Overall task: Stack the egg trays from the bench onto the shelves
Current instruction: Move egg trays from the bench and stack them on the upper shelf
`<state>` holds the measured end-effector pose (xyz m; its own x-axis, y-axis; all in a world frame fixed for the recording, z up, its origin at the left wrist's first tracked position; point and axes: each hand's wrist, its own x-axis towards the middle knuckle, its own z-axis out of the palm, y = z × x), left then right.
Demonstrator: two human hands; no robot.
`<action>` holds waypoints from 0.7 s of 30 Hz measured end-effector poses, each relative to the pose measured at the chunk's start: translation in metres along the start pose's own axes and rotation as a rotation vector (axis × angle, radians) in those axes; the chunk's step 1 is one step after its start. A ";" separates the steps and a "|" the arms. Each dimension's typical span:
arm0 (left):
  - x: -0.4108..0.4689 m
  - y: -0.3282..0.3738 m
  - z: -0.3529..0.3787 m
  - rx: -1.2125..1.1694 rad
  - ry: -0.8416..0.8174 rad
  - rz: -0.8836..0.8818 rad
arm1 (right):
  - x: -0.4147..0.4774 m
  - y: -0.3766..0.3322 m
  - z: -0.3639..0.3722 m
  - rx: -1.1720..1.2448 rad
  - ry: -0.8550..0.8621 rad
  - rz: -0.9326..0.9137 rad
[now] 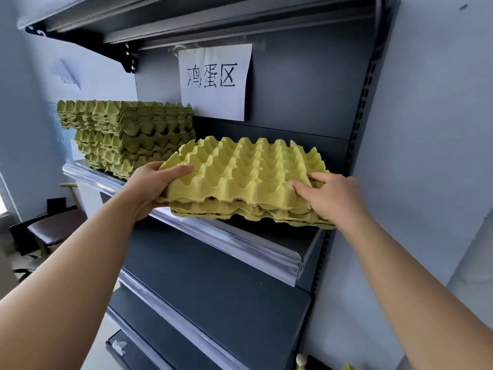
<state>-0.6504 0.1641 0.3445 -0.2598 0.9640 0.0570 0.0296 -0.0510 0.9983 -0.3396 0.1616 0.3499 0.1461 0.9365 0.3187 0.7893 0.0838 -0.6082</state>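
A small stack of yellow-green egg trays [245, 180] sits at the front right of the dark shelf [266, 252], its near edge hanging over the shelf's clear lip. My left hand [152, 188] grips the stack's left corner, thumb on top and fingers underneath. On the stack's right front edge, my right hand [330, 196] holds on, with fingers spread over the top tray. A taller pile of egg trays [128, 134] stands on the same shelf, further left and back.
A white paper sign [216, 81] with handwritten characters hangs on the shelf's back panel. Another shelf [186, 20] lies overhead, and lower dark shelves [213, 303] run below. A brown padded stool [53, 228] stands at the lower left by the wall.
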 end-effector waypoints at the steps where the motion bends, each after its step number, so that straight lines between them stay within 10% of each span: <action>1: 0.008 -0.001 -0.005 -0.003 -0.004 -0.003 | 0.001 -0.006 0.003 -0.033 0.001 0.003; 21: 0.158 -0.020 -0.059 0.143 -0.296 -0.064 | 0.002 -0.083 0.100 -0.185 0.117 0.286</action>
<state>-0.7488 0.3022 0.3344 0.0257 0.9991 -0.0334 0.1631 0.0288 0.9862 -0.4647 0.1902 0.3283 0.4351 0.8672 0.2422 0.8000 -0.2489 -0.5460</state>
